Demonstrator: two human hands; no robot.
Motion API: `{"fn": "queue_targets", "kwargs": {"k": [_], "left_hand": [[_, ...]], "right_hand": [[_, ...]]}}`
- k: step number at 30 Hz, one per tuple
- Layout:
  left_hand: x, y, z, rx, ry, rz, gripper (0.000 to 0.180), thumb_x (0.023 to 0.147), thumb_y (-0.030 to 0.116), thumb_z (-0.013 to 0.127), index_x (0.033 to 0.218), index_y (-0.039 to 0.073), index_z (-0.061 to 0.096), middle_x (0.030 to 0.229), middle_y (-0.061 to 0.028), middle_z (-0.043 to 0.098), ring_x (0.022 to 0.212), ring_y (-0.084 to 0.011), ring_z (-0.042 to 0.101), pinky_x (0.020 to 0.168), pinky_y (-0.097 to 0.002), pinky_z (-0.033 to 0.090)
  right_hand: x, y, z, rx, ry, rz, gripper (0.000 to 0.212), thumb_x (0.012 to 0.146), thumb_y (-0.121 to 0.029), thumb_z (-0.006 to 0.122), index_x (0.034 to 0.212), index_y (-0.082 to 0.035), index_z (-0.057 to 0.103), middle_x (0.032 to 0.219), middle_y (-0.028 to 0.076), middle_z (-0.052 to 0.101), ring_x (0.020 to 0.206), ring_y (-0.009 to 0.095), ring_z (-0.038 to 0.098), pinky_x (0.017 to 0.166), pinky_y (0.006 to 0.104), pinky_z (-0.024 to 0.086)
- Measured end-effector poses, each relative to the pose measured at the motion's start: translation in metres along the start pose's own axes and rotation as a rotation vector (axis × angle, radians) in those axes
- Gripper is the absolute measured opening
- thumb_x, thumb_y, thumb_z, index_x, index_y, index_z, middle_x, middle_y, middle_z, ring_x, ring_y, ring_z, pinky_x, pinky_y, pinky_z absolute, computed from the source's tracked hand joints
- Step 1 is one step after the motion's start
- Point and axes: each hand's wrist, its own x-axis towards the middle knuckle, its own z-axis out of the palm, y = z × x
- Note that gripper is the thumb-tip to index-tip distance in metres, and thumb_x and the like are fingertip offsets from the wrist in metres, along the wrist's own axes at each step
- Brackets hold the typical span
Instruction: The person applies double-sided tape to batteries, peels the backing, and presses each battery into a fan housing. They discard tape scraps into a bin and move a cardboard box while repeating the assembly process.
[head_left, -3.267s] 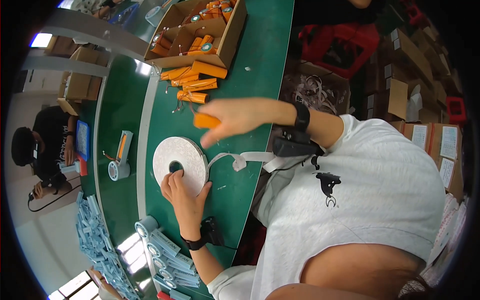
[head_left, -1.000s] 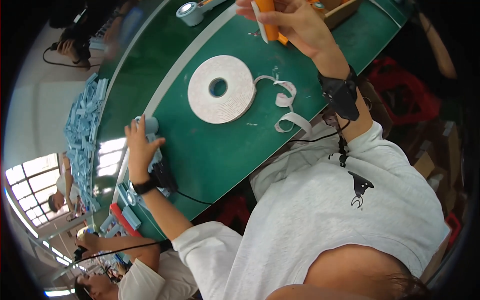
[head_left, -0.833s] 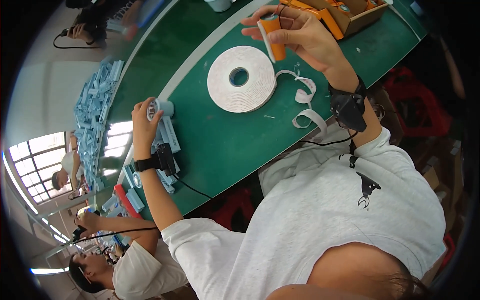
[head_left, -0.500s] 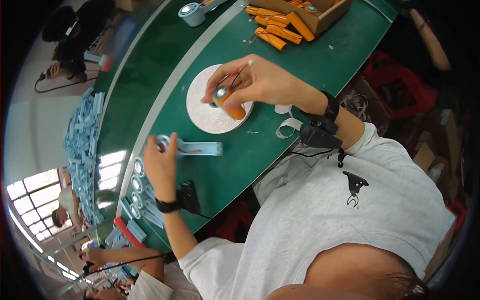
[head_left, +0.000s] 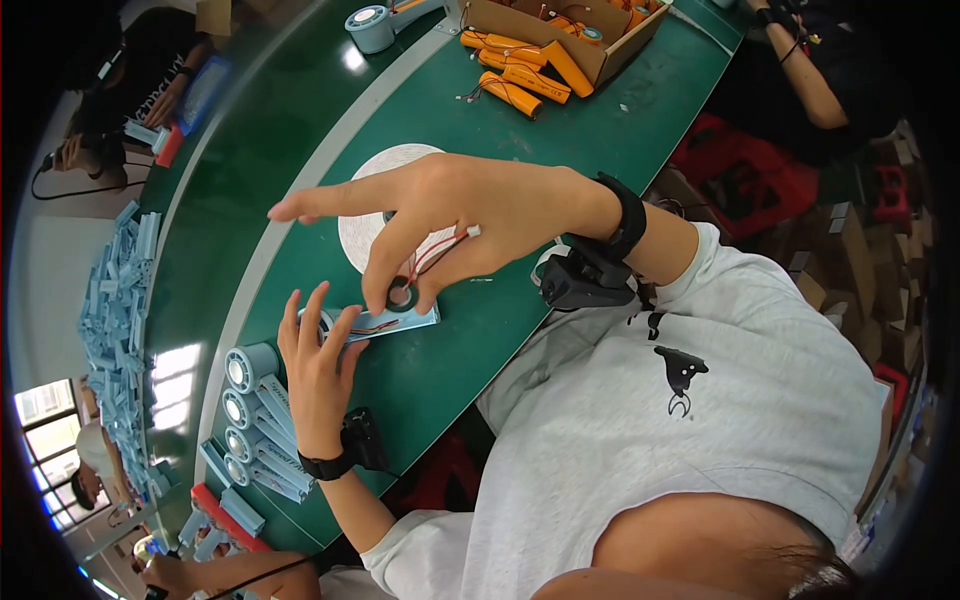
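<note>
My right hand (head_left: 445, 205) pinches a battery (head_left: 402, 296) between thumb and fingers, its index finger stretched out to the left. I see the battery end-on, a dark ring with a pale centre; red and black wires with a small white plug rise from it. Right below lies a light-blue handheld fan housing (head_left: 425, 318) with wires along its handle; whether the battery touches it I cannot tell. My left hand (head_left: 318, 365) holds the housing's round head, fingers spread around it and mostly covering it. Behind my right hand, a roll of white tape (head_left: 360, 240) is partly hidden.
Several orange batteries (head_left: 522, 75) lie by a cardboard box (head_left: 610, 55) at the far side. Several light-blue fan housings (head_left: 265, 425) stand in a row at left, beyond them a pile of light-blue parts (head_left: 115, 330). Co-workers sit around the green table (head_left: 480, 365).
My right hand has brought the battery from above the tape roll down to the fan housing and turned it end-on. My left hand stays at the housing's head, its fingers more spread.
</note>
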Motion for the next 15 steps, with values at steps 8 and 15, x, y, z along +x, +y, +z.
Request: {"fn": "queue_targets", "kwargs": {"k": [8, 15], "left_hand": [[0.002, 0.005, 0.016, -0.004, 0.134, 0.017, 0.022, 0.067, 0.006, 0.066, 0.088, 0.011, 0.061, 0.119, -0.0062, 0.048, 0.117, -0.0324, 0.037, 0.091, -0.0427, 0.033], [0.005, 0.004, 0.02, -0.059, 0.165, 0.004, 0.018, 0.067, 0.008, 0.065, 0.084, 0.009, 0.06, 0.114, -0.0061, 0.05, 0.114, -0.0311, 0.039, 0.092, -0.0432, 0.03]], "right_hand": [[0.01, -0.005, 0.016, 0.078, -0.041, 0.242, 0.018, 0.066, -0.003, 0.066, 0.083, -0.004, 0.064, 0.079, 0.004, 0.063, 0.068, 0.017, 0.058, 0.056, 0.0283, 0.044], [-0.007, 0.009, 0.039, -0.015, -0.042, 0.187, 0.011, 0.069, -0.003, 0.064, 0.08, -0.003, 0.062, 0.09, 0.007, 0.062, 0.066, 0.019, 0.059, 0.058, 0.0279, 0.047]]}}
